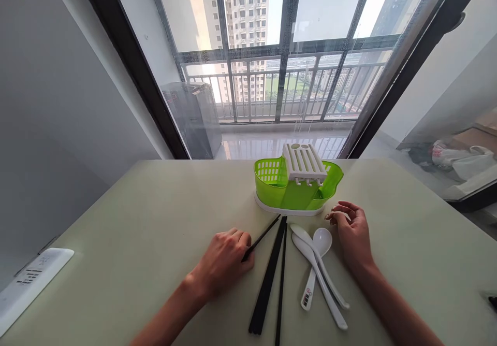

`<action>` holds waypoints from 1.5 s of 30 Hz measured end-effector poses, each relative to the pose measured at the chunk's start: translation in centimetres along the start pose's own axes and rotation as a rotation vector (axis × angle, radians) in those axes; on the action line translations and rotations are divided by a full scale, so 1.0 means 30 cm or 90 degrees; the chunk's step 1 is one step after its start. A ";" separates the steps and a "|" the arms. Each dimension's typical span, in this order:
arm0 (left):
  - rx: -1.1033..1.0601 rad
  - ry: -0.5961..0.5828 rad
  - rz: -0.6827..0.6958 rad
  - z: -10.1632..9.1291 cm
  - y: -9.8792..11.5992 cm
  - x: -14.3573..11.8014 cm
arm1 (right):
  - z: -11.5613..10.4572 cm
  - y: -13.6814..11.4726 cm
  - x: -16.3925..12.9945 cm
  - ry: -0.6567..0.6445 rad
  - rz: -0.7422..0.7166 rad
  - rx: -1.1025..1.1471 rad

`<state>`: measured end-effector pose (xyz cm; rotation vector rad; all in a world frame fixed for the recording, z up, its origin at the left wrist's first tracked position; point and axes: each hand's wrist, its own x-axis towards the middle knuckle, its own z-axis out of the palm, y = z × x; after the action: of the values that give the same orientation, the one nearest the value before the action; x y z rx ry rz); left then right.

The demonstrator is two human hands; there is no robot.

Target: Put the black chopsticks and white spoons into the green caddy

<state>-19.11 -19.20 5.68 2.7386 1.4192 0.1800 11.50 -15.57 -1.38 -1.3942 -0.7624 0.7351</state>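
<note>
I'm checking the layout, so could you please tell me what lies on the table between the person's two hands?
In the head view, black chopsticks and white spoons lie between the left hand and right hand.

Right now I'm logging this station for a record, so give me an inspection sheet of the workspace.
Surface: pale table, smooth.
Job's things: black chopsticks lying loose; one chopstick pinched in the left hand; three white spoons overlapping; green cutlery holder with a white slotted insert.
Clutter: white remote at the table's left edge.
Hands: left hand closed on the chopstick; right hand resting by the spoons, holding nothing.
Cables: nothing seen.
Surroundings: window, balcony railing, bags on the floor at right.
</note>
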 end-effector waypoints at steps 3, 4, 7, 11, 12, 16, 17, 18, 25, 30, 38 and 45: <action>0.015 0.003 -0.020 -0.007 -0.001 -0.001 | -0.001 0.003 0.000 -0.001 -0.005 -0.005; 0.011 0.002 -0.022 -0.009 -0.003 -0.001 | -0.002 0.004 0.000 -0.001 -0.005 -0.006; -0.023 0.005 -0.015 -0.010 -0.013 -0.007 | -0.003 0.005 0.000 -0.002 0.000 -0.008; -0.147 0.086 -0.014 0.004 -0.019 -0.013 | -0.005 0.005 0.001 -0.006 0.003 -0.005; -0.208 0.124 -0.019 0.007 -0.017 -0.013 | -0.005 0.005 0.001 -0.007 0.003 -0.006; -0.552 0.266 -0.102 -0.002 0.006 -0.002 | -0.006 0.006 0.001 -0.006 0.003 -0.013; -0.640 0.283 -0.133 -0.010 0.013 0.001 | -0.006 0.006 0.001 -0.006 0.003 -0.012; -0.717 0.294 -0.162 -0.020 0.019 0.003 | -0.006 0.007 0.001 -0.005 0.003 -0.010; -0.918 0.343 -0.257 -0.051 0.025 0.006 | -0.008 0.015 0.001 -0.002 -0.001 0.003; -0.910 0.348 -0.279 -0.017 0.006 0.006 | -0.010 0.021 0.004 -0.003 -0.007 0.003; -0.884 0.354 -0.288 0.010 -0.012 0.015 | -0.021 -0.013 -0.006 0.027 -0.060 0.007; -0.898 0.353 -0.312 0.033 -0.022 0.025 | 0.022 -0.282 -0.098 -0.131 -0.417 -0.091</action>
<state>-19.10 -18.22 4.70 1.1906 1.1863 1.3342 9.30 -17.99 6.99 -1.0986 -1.3687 0.3104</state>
